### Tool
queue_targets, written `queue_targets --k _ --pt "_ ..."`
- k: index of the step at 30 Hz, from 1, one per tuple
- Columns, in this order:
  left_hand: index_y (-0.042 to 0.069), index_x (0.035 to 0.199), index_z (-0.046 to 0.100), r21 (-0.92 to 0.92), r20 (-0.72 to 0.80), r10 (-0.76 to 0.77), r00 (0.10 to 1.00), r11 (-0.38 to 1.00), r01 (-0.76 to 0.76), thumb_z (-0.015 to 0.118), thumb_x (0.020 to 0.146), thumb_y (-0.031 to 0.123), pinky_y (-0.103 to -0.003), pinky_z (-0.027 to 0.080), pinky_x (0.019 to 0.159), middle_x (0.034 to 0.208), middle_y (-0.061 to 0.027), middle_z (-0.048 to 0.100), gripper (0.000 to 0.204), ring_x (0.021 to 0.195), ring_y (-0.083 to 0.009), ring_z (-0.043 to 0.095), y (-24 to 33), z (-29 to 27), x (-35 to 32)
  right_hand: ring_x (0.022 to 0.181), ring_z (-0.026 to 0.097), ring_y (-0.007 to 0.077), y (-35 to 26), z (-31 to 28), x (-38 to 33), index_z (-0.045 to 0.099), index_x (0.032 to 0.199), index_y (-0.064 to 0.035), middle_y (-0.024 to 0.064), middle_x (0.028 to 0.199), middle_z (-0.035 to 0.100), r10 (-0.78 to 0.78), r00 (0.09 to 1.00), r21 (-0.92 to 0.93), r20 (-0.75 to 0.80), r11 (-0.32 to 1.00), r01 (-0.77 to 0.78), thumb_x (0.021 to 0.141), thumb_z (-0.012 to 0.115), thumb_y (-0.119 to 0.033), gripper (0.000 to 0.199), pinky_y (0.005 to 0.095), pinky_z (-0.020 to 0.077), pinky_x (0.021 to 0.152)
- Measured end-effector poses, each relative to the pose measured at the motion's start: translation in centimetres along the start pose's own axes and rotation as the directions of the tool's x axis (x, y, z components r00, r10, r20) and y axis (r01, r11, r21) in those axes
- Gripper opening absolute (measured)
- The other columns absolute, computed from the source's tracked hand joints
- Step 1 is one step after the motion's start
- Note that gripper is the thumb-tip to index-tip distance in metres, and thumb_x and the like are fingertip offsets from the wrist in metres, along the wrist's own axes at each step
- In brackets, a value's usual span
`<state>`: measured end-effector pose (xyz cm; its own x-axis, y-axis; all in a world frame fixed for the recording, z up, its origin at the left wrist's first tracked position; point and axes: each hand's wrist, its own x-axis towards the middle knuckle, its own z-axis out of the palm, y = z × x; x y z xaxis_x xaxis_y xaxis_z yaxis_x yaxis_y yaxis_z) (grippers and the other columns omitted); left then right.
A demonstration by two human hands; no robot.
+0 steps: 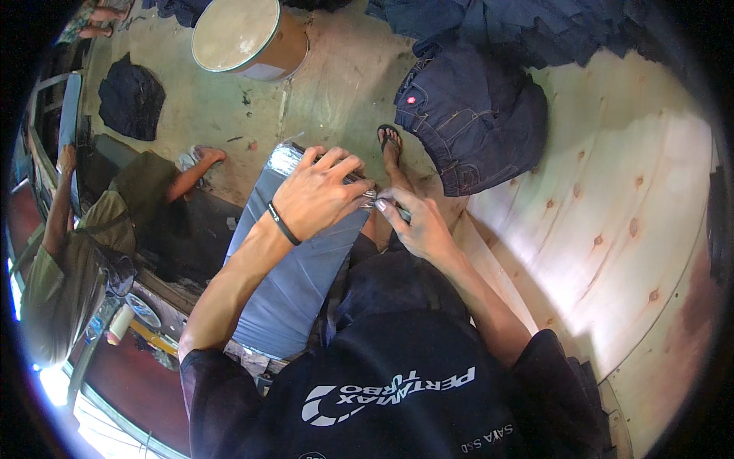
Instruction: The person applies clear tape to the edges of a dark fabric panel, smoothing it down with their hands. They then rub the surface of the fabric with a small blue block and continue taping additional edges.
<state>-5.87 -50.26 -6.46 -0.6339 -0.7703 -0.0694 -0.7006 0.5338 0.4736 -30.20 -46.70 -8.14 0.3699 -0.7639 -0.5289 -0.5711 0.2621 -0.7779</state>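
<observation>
A long padded board (294, 260) covered in grey cloth slants away in front of me, its far end wrapped in shiny silver material. My left hand (325, 191), with a black band on the wrist, is closed over that far end, its fingers curled at the silver edge. Close by on the right, my right hand (415, 223) is held in a pinch against the board's right far corner. Whatever lies between its fingertips is too small and covered to make out. The fingertips of both hands nearly meet there.
Dark denim trousers (474, 115) lie on the wooden floor ahead, near a heap of dark cloth (527, 27). A round drum (260, 38) stands at the far left-centre. Another person (80, 237) sits at left, a hand on another padded board (69, 115). Pale plywood (604, 199) spans the right.
</observation>
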Motion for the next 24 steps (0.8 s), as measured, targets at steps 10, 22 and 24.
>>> queue_targets --k 10,22,24 --pt "0.010 0.110 0.074 -0.042 0.156 -0.017 0.988 0.999 0.023 0.077 0.096 0.033 -0.046 0.045 0.097 0.105 -0.0077 0.069 0.027 0.109 -0.0269 0.065 0.3 -1.0 0.7 0.085 0.076 0.0385 1.2 -1.2 0.3 0.071 0.118 -0.0016 0.0217 0.098 0.076 -0.193 0.981 0.110 0.036 0.976 0.188 0.106 0.068 -0.019 0.021 0.0451 0.0570 0.077" --pt "0.011 0.109 0.070 -0.041 0.017 -0.042 0.999 0.998 0.043 0.080 0.083 0.030 -0.045 0.043 0.095 0.103 -0.0049 0.063 0.033 0.107 -0.0264 0.060 1.3 -0.1 0.5 0.089 0.077 0.0400 -1.2 -4.7 5.8 0.064 0.138 -0.0010 0.0236 0.091 0.077 -0.043 0.856 -0.077 0.516 0.992 0.096 0.105 0.065 -0.020 0.037 0.0498 0.0571 0.081" --pt "0.012 0.109 0.070 -0.043 0.004 -0.047 0.999 0.998 0.047 0.080 0.081 0.030 -0.046 0.043 0.095 0.104 -0.0053 0.063 0.035 0.108 -0.0267 0.060 1.5 0.2 0.5 0.095 0.079 0.0364 -2.2 -5.5 6.9 0.062 0.144 0.0029 0.0231 0.096 0.078 0.039 0.783 -0.151 0.620 0.986 0.070 0.105 0.064 -0.019 0.045 0.0479 0.0586 0.085"
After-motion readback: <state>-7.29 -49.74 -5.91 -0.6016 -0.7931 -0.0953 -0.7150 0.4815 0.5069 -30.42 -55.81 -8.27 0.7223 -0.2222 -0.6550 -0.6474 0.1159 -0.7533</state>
